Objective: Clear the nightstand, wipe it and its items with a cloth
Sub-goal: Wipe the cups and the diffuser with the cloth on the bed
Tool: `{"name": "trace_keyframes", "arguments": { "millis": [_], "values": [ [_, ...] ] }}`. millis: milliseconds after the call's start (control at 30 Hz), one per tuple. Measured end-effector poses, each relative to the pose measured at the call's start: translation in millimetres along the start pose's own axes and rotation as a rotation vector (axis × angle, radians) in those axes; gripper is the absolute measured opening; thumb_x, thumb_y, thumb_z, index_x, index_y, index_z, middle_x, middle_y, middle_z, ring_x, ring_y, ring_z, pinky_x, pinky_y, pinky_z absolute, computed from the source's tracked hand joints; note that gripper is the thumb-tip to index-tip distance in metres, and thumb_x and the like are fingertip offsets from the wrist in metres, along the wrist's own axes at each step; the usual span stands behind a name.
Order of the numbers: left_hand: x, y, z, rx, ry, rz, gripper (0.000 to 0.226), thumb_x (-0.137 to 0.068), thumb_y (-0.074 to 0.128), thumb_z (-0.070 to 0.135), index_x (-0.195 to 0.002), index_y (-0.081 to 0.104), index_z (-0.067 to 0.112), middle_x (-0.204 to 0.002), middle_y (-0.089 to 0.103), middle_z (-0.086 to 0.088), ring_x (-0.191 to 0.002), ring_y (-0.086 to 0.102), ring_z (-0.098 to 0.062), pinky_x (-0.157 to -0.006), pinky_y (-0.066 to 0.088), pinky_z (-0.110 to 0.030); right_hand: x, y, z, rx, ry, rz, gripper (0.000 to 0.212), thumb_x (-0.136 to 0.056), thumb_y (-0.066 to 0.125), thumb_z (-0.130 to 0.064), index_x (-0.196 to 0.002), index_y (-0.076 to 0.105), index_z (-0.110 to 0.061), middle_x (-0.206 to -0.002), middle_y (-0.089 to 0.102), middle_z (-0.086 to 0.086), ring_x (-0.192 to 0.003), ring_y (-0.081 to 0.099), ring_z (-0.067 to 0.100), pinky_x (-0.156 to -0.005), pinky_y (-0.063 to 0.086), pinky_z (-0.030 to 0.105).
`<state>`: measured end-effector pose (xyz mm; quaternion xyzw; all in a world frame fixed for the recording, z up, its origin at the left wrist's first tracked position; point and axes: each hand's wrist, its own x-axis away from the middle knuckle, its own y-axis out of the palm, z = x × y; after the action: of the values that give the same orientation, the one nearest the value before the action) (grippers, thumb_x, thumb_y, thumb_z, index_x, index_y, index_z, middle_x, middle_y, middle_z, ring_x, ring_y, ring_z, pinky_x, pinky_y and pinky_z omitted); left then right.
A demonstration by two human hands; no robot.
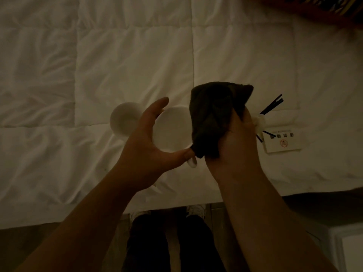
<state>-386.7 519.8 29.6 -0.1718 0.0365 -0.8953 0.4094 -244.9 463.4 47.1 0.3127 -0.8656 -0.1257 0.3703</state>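
Two white cups show at mid-frame on the bed [137, 55]. My left hand [149, 142] curls round the nearer cup [172, 130], thumb at its handle; the second cup [123, 119] sits just left. My right hand [238, 138] grips the dark cloth [214, 118] against that cup's rim. Right of it lies a white card [282, 142], print too small to read, beside black sticks [273, 104].
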Motion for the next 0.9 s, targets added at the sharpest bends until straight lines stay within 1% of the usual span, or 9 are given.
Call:
{"name": "trace_keyframes", "arguments": {
  "millis": [100, 200, 333, 467, 533, 567, 633, 800, 900],
  "values": [
    [-1.4, -3.6, -0.9, 0.083, -0.045, 0.015, 0.091, -0.052, 0.078, 0.056, -0.133, 0.035, 0.054, -0.135, 0.042, 0.021, -0.117, 0.052, -0.002, -0.089, 0.053, -0.028, -4.2, -2.7, 0.4, 0.302, -0.159, 0.053, 0.020, -0.089, 0.062, -0.023, -0.108, 0.065, -0.026, -0.097, 0.071, 0.001, -0.090, 0.070, 0.019, -0.072, 0.056, 0.030],
    [-3.8, -8.2, -2.6, 0.186, -0.078, 0.018, 0.084, -0.053, 0.077, 0.053, -0.129, 0.042, 0.056, -0.133, 0.045, 0.019, -0.114, 0.053, 0.002, -0.084, 0.051, -0.019, -2.8, -9.4, 1.6, 0.403, -0.106, 0.058, 0.016, -0.093, 0.060, -0.019, -0.100, 0.068, -0.031, -0.095, 0.072, -0.001, -0.092, 0.070, 0.020, -0.077, 0.057, 0.037],
    [-0.1, -7.0, -5.6, 0.293, -0.134, -0.026, 0.085, -0.055, 0.079, 0.048, -0.133, 0.045, 0.051, -0.139, 0.046, 0.009, -0.121, 0.054, -0.014, -0.094, 0.051, -0.042, -2.0, -7.8, 0.2, 0.479, -0.102, 0.026, 0.014, -0.093, 0.057, -0.021, -0.097, 0.068, -0.027, -0.085, 0.071, -0.004, -0.082, 0.069, 0.018, -0.073, 0.056, 0.036],
    [-8.7, -12.0, 5.9, 0.145, -0.119, -0.122, 0.093, -0.053, 0.083, 0.048, -0.136, 0.042, 0.046, -0.135, 0.051, 0.013, -0.118, 0.055, -0.009, -0.094, 0.052, -0.039, 1.9, 14.8, -0.7, 0.697, -0.296, -0.135, 0.036, -0.075, 0.067, -0.049, -0.109, 0.060, -0.036, -0.096, 0.069, -0.013, -0.089, 0.067, 0.006, -0.074, 0.057, 0.028],
    [-15.2, -19.3, 14.4, 0.059, -0.049, -0.148, 0.087, -0.054, 0.085, 0.046, -0.132, 0.046, 0.041, -0.124, 0.054, 0.028, -0.110, 0.057, 0.003, -0.084, 0.054, -0.021, 4.6, 17.8, 0.2, 0.751, -0.381, -0.200, 0.045, -0.073, 0.071, -0.047, -0.114, 0.054, -0.038, -0.101, 0.067, -0.016, -0.095, 0.065, 0.003, -0.077, 0.056, 0.026],
    [-17.4, -22.1, 18.2, -0.031, 0.000, -0.153, 0.085, -0.054, 0.084, 0.047, -0.129, 0.045, 0.043, -0.118, 0.052, 0.037, -0.106, 0.054, 0.013, -0.074, 0.050, -0.009, 4.8, 15.7, 1.2, 0.723, -0.382, -0.200, 0.044, -0.074, 0.072, -0.043, -0.115, 0.054, -0.040, -0.103, 0.067, -0.017, -0.097, 0.065, 0.002, -0.079, 0.056, 0.026],
    [-20.1, -24.4, 21.7, -0.130, 0.026, -0.168, 0.085, -0.053, 0.082, 0.051, -0.128, 0.043, 0.048, -0.117, 0.050, 0.033, -0.102, 0.051, 0.016, -0.066, 0.044, -0.001, 3.7, 9.3, 3.6, 0.609, -0.325, -0.162, 0.033, -0.079, 0.068, -0.038, -0.110, 0.059, -0.042, -0.101, 0.069, -0.017, -0.096, 0.065, 0.004, -0.082, 0.056, 0.031],
    [-12.0, -15.4, 15.7, 0.189, -0.116, -0.151, 0.080, -0.052, 0.081, 0.030, -0.123, 0.048, 0.049, -0.121, 0.049, 0.014, -0.099, 0.058, 0.006, -0.070, 0.052, -0.015, -0.2, -3.1, 5.7, 0.468, -0.142, -0.129, 0.020, -0.084, 0.062, -0.035, -0.102, 0.069, -0.041, -0.105, 0.072, -0.004, -0.101, 0.067, 0.019, -0.090, 0.054, 0.050],
    [-6.5, -4.6, 8.7, 0.657, -0.293, -0.120, 0.080, -0.055, 0.077, 0.024, -0.131, 0.052, 0.026, -0.130, 0.053, -0.006, -0.113, 0.061, -0.024, -0.079, 0.056, -0.040, -2.2, -10.0, 5.5, 0.202, -0.001, -0.120, 0.024, -0.085, 0.065, -0.025, -0.108, 0.071, -0.028, -0.112, 0.070, 0.007, -0.105, 0.066, 0.028, -0.085, 0.055, 0.048]
  ]
}}
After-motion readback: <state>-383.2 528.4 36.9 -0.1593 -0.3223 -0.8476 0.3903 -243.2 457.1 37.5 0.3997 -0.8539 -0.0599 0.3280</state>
